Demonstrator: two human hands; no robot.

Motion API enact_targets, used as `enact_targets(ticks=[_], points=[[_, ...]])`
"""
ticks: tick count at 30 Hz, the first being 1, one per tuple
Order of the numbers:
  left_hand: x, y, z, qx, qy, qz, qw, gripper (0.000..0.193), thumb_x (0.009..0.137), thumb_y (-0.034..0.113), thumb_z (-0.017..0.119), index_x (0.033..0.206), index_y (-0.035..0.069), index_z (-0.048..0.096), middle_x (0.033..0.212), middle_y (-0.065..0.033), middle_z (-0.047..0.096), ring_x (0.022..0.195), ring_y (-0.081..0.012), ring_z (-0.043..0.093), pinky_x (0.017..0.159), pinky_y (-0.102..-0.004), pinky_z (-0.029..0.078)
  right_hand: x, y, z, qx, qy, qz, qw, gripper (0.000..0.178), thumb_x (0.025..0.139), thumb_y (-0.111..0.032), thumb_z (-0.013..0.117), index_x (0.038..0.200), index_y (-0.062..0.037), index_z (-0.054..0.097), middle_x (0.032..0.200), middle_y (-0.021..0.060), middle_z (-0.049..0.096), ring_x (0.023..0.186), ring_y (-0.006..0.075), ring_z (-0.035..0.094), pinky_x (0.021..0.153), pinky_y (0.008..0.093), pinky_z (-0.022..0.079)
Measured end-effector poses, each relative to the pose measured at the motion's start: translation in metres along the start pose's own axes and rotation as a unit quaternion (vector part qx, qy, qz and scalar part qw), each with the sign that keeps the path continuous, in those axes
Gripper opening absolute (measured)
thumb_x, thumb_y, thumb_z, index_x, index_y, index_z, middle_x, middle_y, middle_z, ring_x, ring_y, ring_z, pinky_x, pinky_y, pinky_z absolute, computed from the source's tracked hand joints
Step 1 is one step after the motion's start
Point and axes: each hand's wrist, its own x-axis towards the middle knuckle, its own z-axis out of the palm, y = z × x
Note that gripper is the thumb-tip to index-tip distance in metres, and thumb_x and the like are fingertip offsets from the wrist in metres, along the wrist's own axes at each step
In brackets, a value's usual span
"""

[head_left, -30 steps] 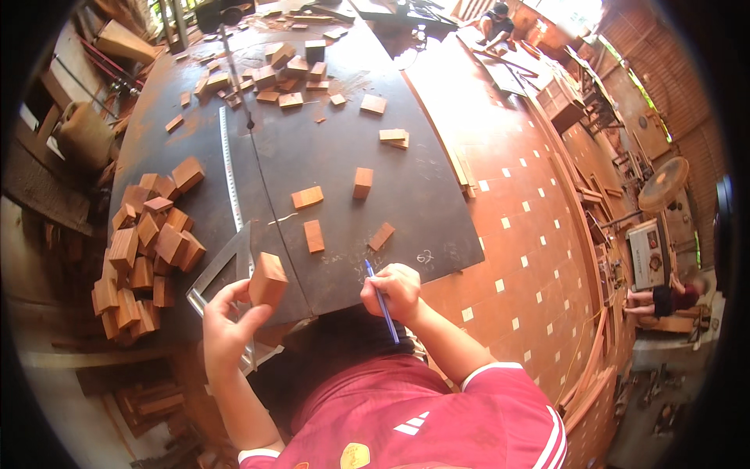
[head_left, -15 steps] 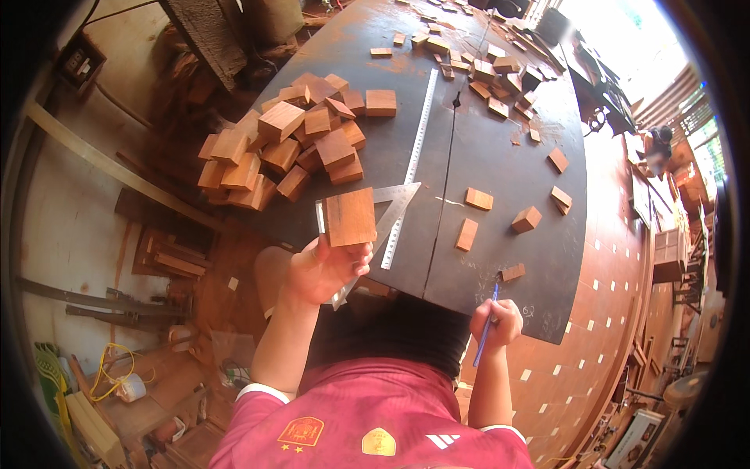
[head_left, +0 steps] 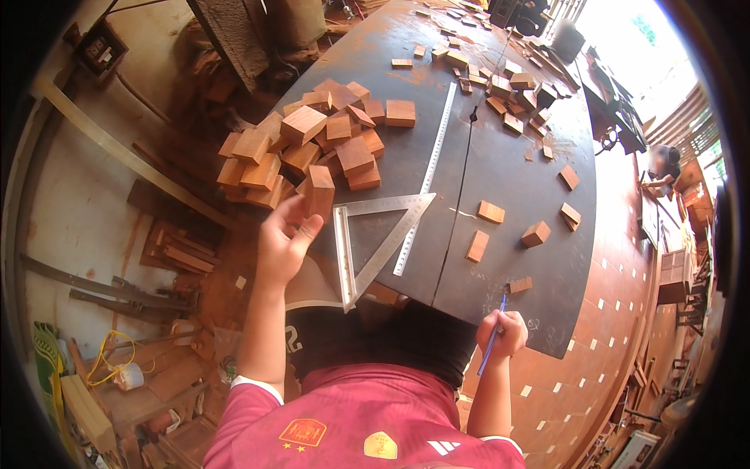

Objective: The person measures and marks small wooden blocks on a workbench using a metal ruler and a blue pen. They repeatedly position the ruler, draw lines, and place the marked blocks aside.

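My left hand [head_left: 284, 244] is at the near side of a heap of reddish-brown wooden blocks [head_left: 355, 155], its fingers and thumb closed round the lower part of one wooden block [head_left: 319, 190]. Part of the grip is hidden behind that block. Just right of this hand a metal set square [head_left: 388, 205] rests at the table's near edge, one side jutting past it. Closed round a blue pen [head_left: 490, 348], my right hand [head_left: 508, 332] is at the table's front edge. Beyond the pen tip lies a small wooden piece [head_left: 519, 285].
A long steel ruler [head_left: 426, 180] lies on the dark table [head_left: 406, 258], left of a narrow seam. Several small blocks [head_left: 491, 211] are spread at the right, with more scattered pieces [head_left: 516, 86] at the far end. Another person [head_left: 664, 168] is far off at the right.
My left hand has carried its block leftward to the heap, uncovering the set square. The right hand keeps the pen near the same spot. The whole view has shifted slightly.
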Motion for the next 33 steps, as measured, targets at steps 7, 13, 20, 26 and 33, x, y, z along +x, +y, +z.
enact_targets(ticks=[7,13,20,26,33], points=[[0.046,0.005,-0.01,0.409,0.125,0.181,0.885,0.066,0.086,0.033,0.087,0.136,-0.004,0.063,0.121,-0.0196,0.07,0.11,-0.0373,0.065,0.096,-0.0445,0.053,0.003,-0.002,0.001,0.011,0.012,-0.003,1.0,0.022,0.078,0.009,0.068,0.087,-0.005,0.054,0.062,0.0082,0.056,0.047,0.0228,0.053,0.047,0.0326,0.045],[0.063,-0.012,0.018,0.468,0.122,0.246,0.84,0.085,0.088,0.035,0.085,0.152,-0.002,0.045,0.147,-0.0266,0.053,0.135,-0.0464,0.051,0.115,-0.0525,0.042,0.01,-0.002,0.001,0.015,0.016,-0.022,1.0,0.024,0.076,0.009,0.071,0.088,-0.0056,0.055,0.063,0.007,0.057,0.048,0.0224,0.056,0.047,0.0335,0.046],[0.097,-0.026,0.043,0.432,0.129,0.333,0.828,0.077,0.096,0.045,0.074,0.148,-0.007,0.049,0.152,-0.0305,0.05,0.142,-0.049,0.047,0.117,-0.0571,0.04,0.013,-0.001,0.0,0.018,0.017,-0.012,1.0,0.027,0.071,0.011,0.072,0.085,-0.0057,0.055,0.064,0.0055,0.06,0.048,0.0214,0.057,0.048,0.0321,0.048],[0.115,-0.027,0.049,0.517,0.108,0.358,0.77,0.07,0.098,0.052,0.068,0.136,-0.007,0.063,0.148,-0.0259,0.059,0.147,-0.0446,0.046,0.119,-0.0529,0.039,0.011,-0.002,0.0,0.02,0.01,-0.01,1.0,0.027,0.071,0.01,0.072,0.085,-0.0057,0.055,0.064,0.0058,0.06,0.047,0.0214,0.057,0.048,0.0321,0.048],[0.113,-0.036,0.049,0.508,0.138,0.365,0.767,0.057,0.097,0.044,0.07,0.131,-0.002,0.066,0.144,-0.0205,0.064,0.142,-0.0422,0.052,0.114,-0.0531,0.044,0.013,-0.004,0.0,0.016,0.002,-0.011,1.0,0.024,0.072,0.008,0.072,0.084,-0.0053,0.057,0.064,0.0055,0.06,0.048,0.0216,0.059,0.048,0.0326,0.048]])
